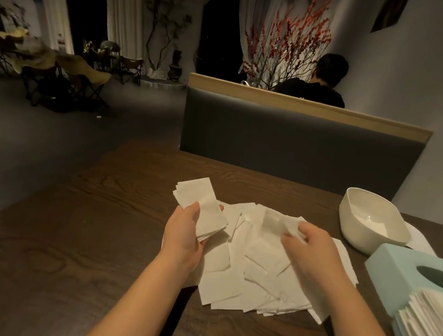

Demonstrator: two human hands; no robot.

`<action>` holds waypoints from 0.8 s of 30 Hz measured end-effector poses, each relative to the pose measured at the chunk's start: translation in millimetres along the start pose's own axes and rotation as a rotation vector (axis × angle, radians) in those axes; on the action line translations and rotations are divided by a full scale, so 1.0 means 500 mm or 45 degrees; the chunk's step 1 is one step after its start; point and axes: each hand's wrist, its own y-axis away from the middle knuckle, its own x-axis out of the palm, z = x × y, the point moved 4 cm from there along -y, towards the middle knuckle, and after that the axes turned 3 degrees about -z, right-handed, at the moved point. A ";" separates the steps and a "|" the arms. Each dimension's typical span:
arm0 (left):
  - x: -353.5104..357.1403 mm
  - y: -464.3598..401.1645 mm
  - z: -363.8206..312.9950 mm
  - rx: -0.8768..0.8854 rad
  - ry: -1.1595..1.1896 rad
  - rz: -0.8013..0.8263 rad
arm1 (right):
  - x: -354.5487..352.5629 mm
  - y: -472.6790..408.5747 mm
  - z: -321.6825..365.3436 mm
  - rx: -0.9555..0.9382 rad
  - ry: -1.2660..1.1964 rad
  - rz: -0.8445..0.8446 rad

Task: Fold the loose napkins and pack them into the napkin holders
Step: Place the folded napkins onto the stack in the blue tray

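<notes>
Dark wood table [73,234] carries a spread of loose napkins [253,274] at centre. Blue holder [394,268], napkins fanned in its near end, and white bowl [371,225] sit right. Your left hand [184,232] grips a folded stack [200,206]; your right hand [313,244] pinches one sheet on the pile.

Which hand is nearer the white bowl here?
Right. The right hand pinches a napkin on the loose pile, just left of the white bowl; the left hand holds a folded stack farther left.
</notes>
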 end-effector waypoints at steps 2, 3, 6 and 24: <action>0.003 0.002 0.003 -0.014 -0.034 0.025 | 0.004 -0.003 -0.008 -0.136 0.289 -0.097; 0.006 0.004 0.005 -0.014 -0.057 0.038 | 0.000 -0.005 -0.007 -0.158 0.280 -0.135; 0.014 0.013 0.009 -0.007 -0.134 0.081 | -0.020 -0.008 -0.005 -0.018 -0.224 -0.074; 0.051 0.061 0.072 -0.135 -0.739 0.572 | 0.031 0.006 0.020 -0.029 -0.378 0.016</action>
